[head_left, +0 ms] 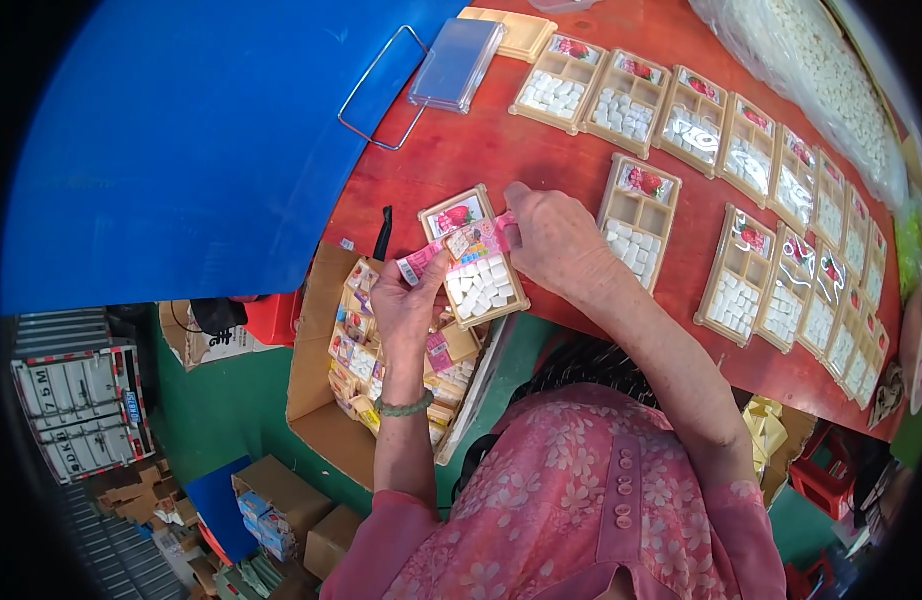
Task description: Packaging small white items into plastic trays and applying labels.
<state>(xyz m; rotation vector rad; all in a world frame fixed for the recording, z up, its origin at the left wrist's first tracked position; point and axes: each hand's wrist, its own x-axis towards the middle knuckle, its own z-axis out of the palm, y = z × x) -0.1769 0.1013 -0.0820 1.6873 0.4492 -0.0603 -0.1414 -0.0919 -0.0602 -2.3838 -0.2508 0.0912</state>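
Observation:
A pink printed paper band stretches between my two hands, across a beige compartment tray at the table's near edge. White pillow-shaped pieces fill the tray's lower part, and a strawberry card lies in its upper part. My left hand, with a green beaded bracelet at the wrist, pinches the band's left end. At the other end, the fingers of my right hand are closed on the band. To the right of that hand lies a similar filled tray with a strawberry card.
Two rows of filled trays run along the red table to the right. Clear lids and a wire handle are at the far left, beside a blue panel. Below my left arm stands a carton of banded packs. A bag of white pieces lies behind.

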